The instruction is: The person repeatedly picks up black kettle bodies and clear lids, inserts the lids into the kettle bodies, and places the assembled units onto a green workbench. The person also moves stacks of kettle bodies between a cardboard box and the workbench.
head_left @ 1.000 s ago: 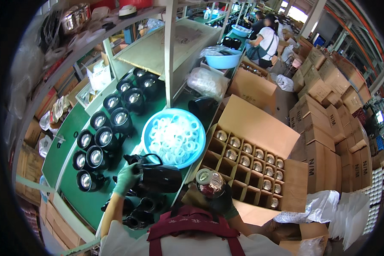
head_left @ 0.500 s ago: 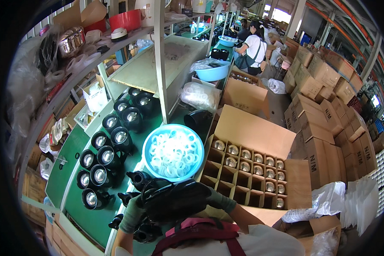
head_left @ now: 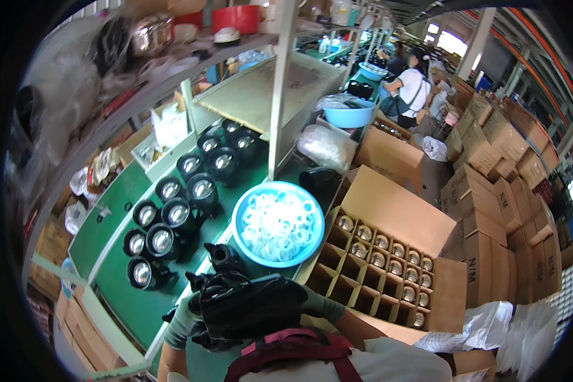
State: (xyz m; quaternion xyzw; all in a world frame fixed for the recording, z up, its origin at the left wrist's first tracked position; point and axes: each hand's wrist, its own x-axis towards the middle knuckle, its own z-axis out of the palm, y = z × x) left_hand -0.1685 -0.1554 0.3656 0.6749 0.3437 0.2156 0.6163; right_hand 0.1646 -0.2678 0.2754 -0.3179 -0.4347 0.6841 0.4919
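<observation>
Close to my chest I hold a black lamp housing (head_left: 248, 305) with both hands, which wear green gloves. My left hand (head_left: 182, 318) grips its left side and my right hand (head_left: 316, 304) its right side; the fingers are mostly hidden behind it. Small black parts (head_left: 221, 258) lie just beyond it on the green bench (head_left: 111, 197). Past those sits a blue bowl (head_left: 243, 207) full of white rings. To the right stands an open cardboard box (head_left: 395, 210) with dividers, several cells holding round shiny lamps (head_left: 381, 242).
Several black spotlights (head_left: 172, 213) stand in rows on the bench at the left. A white post (head_left: 275, 108) rises behind the bowl, under cluttered shelves. Stacked cartons (head_left: 490, 204) fill the right side. Another person (head_left: 414, 89) sits farther down the line by a blue basin (head_left: 349, 114).
A second ago my right hand held a round shiny lamp near the divided box. Now both hands are on the black housing, pulled in closer to my chest.
</observation>
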